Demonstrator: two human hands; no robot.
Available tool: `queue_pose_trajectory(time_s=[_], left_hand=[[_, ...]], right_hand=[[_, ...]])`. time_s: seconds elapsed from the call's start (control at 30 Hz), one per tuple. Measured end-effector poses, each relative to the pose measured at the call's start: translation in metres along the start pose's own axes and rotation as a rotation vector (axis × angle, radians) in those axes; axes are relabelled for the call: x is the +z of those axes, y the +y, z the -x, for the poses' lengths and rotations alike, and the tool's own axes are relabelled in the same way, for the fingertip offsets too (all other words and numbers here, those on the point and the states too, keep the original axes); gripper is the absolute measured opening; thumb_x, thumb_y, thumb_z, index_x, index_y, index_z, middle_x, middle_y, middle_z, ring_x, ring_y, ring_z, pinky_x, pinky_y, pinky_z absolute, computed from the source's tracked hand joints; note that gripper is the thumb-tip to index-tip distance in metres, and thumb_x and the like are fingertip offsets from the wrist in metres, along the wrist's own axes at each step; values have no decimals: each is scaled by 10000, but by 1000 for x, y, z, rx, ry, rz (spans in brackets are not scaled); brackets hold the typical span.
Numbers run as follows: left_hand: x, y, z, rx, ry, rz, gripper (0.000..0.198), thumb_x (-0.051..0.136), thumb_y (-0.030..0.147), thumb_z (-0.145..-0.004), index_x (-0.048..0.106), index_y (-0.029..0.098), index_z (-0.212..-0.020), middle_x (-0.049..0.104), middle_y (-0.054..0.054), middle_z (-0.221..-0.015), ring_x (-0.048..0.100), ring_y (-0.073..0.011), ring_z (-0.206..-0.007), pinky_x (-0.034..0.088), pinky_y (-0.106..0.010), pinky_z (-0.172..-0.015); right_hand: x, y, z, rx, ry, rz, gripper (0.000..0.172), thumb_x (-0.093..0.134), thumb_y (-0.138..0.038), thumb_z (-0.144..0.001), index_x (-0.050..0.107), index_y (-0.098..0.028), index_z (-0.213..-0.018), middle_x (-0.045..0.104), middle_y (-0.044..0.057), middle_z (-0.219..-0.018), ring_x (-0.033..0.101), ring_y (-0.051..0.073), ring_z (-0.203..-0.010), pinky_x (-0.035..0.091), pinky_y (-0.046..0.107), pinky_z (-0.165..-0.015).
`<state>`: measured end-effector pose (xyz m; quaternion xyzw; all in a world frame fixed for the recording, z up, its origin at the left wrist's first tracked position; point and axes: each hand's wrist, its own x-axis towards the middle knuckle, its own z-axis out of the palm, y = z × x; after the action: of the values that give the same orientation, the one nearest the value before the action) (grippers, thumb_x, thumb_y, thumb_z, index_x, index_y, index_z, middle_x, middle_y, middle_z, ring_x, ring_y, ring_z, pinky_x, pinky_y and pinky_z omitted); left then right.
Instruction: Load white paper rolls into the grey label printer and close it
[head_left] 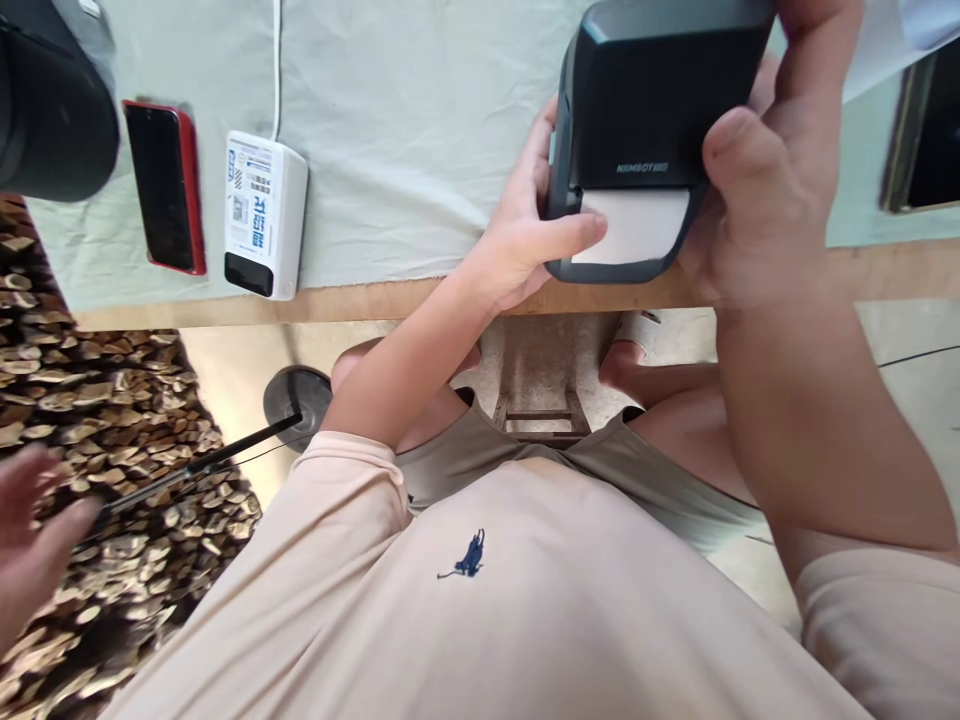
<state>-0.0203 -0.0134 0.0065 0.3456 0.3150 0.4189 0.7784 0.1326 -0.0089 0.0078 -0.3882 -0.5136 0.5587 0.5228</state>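
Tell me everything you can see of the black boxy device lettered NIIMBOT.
The black, boxy, plastic-looking device has rounded corners, a smooth dark cover with pale NIIMBOT lettering, blurred at its end, and a flat whitish panel below. It tilts slightly, overlapping the light wooden table edge; whether it rests there is unclear. The left hand grips its left side, thumb on the panel; the right hand holds its right side. Its far end reaches the picture's top.

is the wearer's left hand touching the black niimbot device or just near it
Touching. The head view shows the left hand against the side of the black device, its thumb lying across the white panel.
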Motion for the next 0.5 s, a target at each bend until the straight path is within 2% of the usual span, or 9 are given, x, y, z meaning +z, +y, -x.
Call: queue_pose_trajectory(time_s=[0.07, 0.13, 0.23, 0.33, 0.43, 0.5], left_hand=[[3, 1, 1, 33, -8, 47, 600, 552, 140, -709, 401, 387, -1236, 656, 70, -1054, 561, -214, -1123, 509, -307, -849], [6, 2, 1, 36, -1, 73, 488, 517, 208, -757, 435, 399, -1199, 652, 63, -1074, 551, -212, -1139, 519, -315, -826], [9, 2, 0, 56, 28, 43, 329, 524, 276, -780, 513, 354, -1099, 648, 38, -937, 612, -198, -1009, 521, -318, -752], [11, 2, -1, 117, 30, 37, 189, 507, 216, -790, 542, 256, -971, 578, 34, -794, 640, -149, -854, 490, -270, -687], [12, 2, 0, 129, 37, 45, 145, 515, 200, -785, 534, 267, -911, 566, 37, -763, 625, -124, -777, 468, -243, -639], [13, 3, 1, 128, 43, 31, 182, 502, 198, -793, 532, 262, -961, 562, 33, -768, 633, -132, -783, 468, -250, -639]], right_hand=[[4, 3, 0, -66, -7, -52, 708, 591, -443, -637, 229, -253, -1215, 393, -20, -1177, 469, 12, -1071, 481, 155, -915], [7, 3, 1, -51, -28, -94, 706, 590, -381, -646, 201, -254, -1221, 372, -20, -1213, 472, -4, -1049, 484, 145, -894], [9, 2, 2, 18, -95, -142, 732, 587, -327, -655, 139, -266, -1230, 399, -13, -1198, 468, -4, -1078, 489, 156, -913], [9, 2, 2, 63, -139, -165, 732, 604, -314, -636, 142, -269, -1202, 413, -16, -1178, 477, 7, -1083, 497, 175, -910], [8, 3, 2, 74, -135, -168, 717, 603, -312, -635, 150, -276, -1190, 429, -17, -1131, 487, 11, -1062, 500, 171, -877], [8, 2, 1, 77, -128, -165, 705, 602, -300, -634, 166, -275, -1187, 430, -14, -1118, 491, 5, -1026, 495, 153, -842]])
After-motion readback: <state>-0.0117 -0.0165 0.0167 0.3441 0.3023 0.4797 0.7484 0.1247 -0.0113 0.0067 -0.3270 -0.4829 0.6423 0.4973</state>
